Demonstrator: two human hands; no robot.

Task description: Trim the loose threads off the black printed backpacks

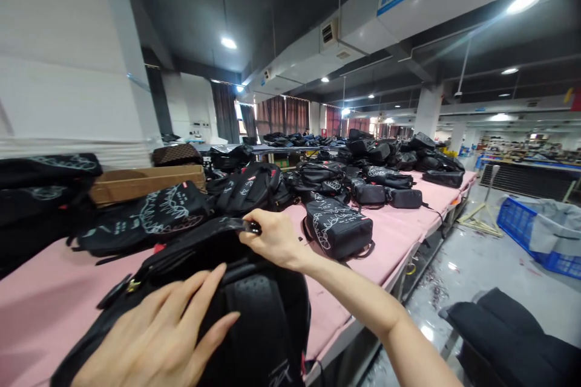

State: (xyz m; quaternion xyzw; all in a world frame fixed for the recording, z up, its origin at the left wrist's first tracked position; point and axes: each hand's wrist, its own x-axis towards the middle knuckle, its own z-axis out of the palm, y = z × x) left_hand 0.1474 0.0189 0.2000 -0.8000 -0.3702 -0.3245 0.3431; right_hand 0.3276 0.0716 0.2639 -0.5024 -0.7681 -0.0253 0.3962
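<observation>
A black backpack (254, 320) lies in front of me on the pink table (45, 302), its padded back facing up. My left hand (158, 332) rests flat on the backpack, fingers stretched out and apart. My right hand (272, 239) is closed in a pinch on the top edge of the backpack, where a black flap or handle (213, 230) is lifted. A small gold zipper pull (132, 284) shows on the left side of the backpack.
Several black bags with white line drawings (338, 224) lie further along the table, with a heap of bags (385, 163) beyond. A cardboard box (145, 181) sits at the left. A dark chair (508, 332) and a blue crate (521, 224) stand on the floor at the right.
</observation>
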